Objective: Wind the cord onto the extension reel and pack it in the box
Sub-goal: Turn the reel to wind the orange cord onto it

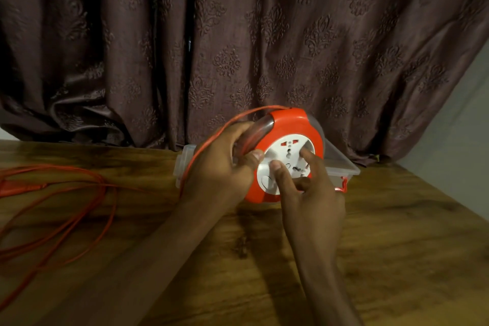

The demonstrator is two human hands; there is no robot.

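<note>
A round red extension reel point(288, 127) with a white socket face point(291, 156) is held upright over the wooden table point(397, 246). My left hand point(222, 164) grips its left rim, thumb on the white face. My right hand point(309, 190) has its fingertips curled on the white socket face. An orange cord point(79, 193) runs from the top of the reel over my left hand and lies in loose loops on the table at the left. A clear plastic box point(341, 164) stands right behind the reel, mostly hidden by it.
A dark brown patterned curtain point(238, 34) hangs along the table's far edge. A pale wall point(463, 140) shows at the right. The box has a red clasp point(344, 184) on its right side.
</note>
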